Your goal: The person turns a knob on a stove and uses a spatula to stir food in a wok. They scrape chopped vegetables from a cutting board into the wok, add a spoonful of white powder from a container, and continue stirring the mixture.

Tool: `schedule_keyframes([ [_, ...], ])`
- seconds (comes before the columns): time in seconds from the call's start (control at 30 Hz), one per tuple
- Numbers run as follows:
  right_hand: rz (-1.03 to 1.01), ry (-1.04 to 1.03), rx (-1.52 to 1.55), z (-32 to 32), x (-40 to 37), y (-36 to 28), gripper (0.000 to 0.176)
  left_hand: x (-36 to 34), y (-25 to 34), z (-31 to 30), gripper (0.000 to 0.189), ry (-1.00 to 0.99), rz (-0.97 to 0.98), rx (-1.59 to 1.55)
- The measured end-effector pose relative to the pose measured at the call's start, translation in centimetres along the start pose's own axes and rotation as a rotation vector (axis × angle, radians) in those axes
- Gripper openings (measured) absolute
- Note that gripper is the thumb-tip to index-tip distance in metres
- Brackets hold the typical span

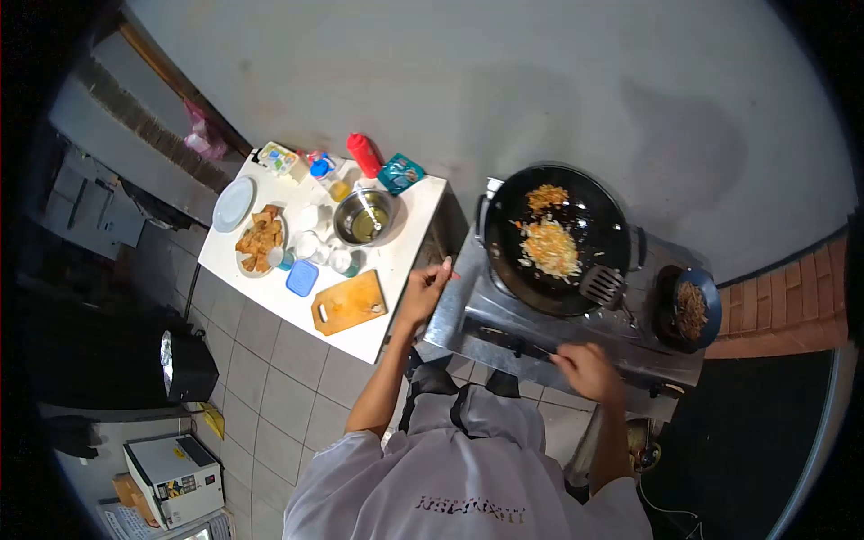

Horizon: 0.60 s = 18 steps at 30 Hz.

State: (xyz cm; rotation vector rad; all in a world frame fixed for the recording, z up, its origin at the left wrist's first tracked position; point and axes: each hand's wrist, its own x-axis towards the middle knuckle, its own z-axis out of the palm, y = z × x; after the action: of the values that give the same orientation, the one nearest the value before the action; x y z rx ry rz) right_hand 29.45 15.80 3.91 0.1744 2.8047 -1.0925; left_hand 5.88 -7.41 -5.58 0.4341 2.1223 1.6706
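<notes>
My left hand [426, 290] hovers in the gap between the white table and the stove, fingers loosely stretched and holding nothing I can see. My right hand [589, 371] is closed at the stove's front edge, by a thin dark object [537, 349] whose kind I cannot make out. On the left burner sits a black wok [605, 202]. Inside it lie a pale, yellowish shredded mixture [551, 249] and a smaller browned heap [546, 198]. A slotted spatula [601, 285] rests on the wok's near right rim, untouched by either hand.
The metal stove [450, 315] also carries a smaller pan [711, 292] of brown shredded food. On the white table [405, 256] are a cutting board [351, 302], a steel bowl [363, 216], fried pieces [261, 238] on a plate, a red bottle [364, 155] and a blue-lidded container [302, 278].
</notes>
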Motion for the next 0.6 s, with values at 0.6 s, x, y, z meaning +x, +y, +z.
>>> schedule_keyframes([
  [0.6, -0.188, 0.207, 0.402, 31.5, 32.4, -13.4, 0.013, -5.5, -16.2, -24.5, 0.028, 0.131, -0.176, -0.034],
])
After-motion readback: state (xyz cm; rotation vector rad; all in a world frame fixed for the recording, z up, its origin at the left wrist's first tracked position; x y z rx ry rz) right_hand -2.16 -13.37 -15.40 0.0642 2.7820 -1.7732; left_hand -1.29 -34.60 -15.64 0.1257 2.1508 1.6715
